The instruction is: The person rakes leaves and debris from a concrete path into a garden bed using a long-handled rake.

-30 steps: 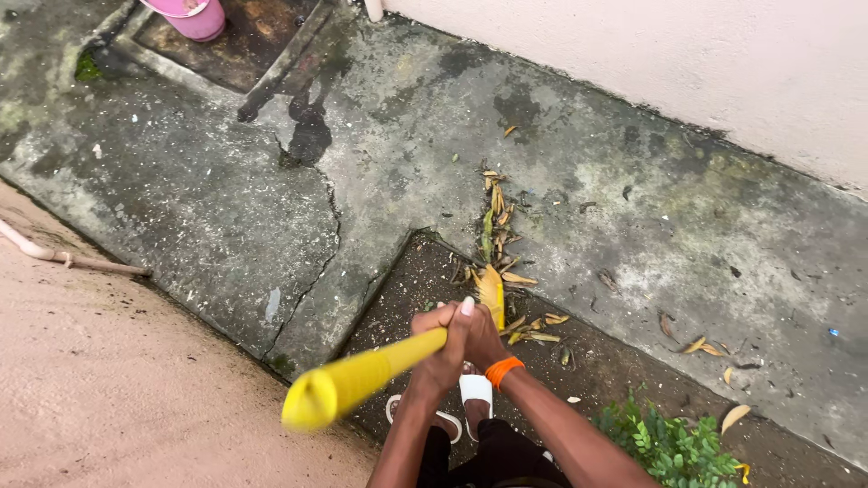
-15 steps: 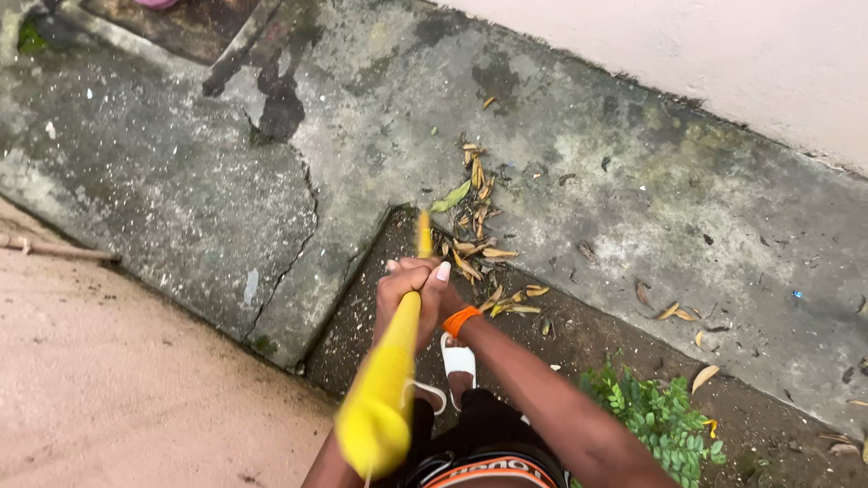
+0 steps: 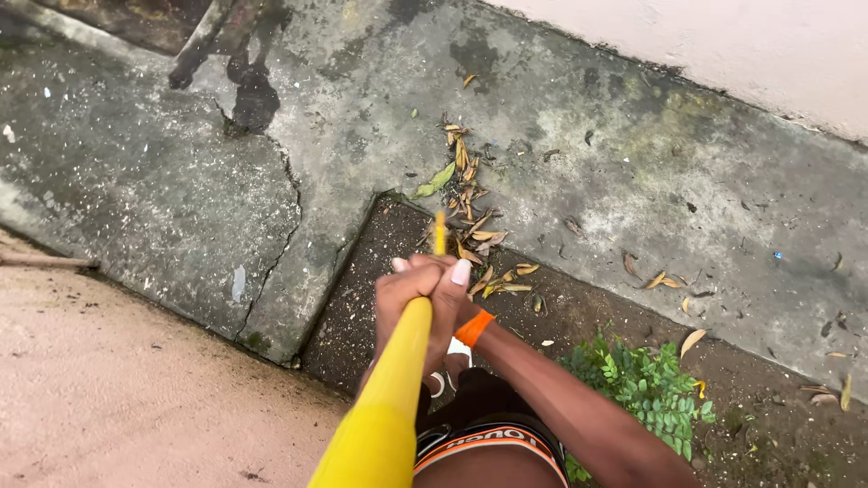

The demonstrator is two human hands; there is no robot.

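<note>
Both my hands grip a long yellow handle [image 3: 389,389] that runs from the bottom of the view up past my fingers toward the ground. My left hand [image 3: 402,294] and my right hand [image 3: 452,294] are clasped together around it; the right wrist wears an orange band [image 3: 474,328]. The handle's far tip [image 3: 440,231] points at a heap of dry yellow-brown leaves [image 3: 470,226] lying on the cracked concrete and the dirt patch's edge. The tool's working end is hidden. My white sandal [image 3: 449,360] shows just below my hands.
Cracked grey concrete [image 3: 181,199] spreads left and ahead, with a pale wall [image 3: 723,45] behind. A small green plant [image 3: 642,384] grows in the dirt strip at right. More stray leaves [image 3: 660,280] lie scattered right. A pinkish sandy surface [image 3: 117,398] fills the lower left.
The handle swung from pointing low left to nearly straight toward me. The view shifted forward, and the leaf heap spread a little farther onto the concrete.
</note>
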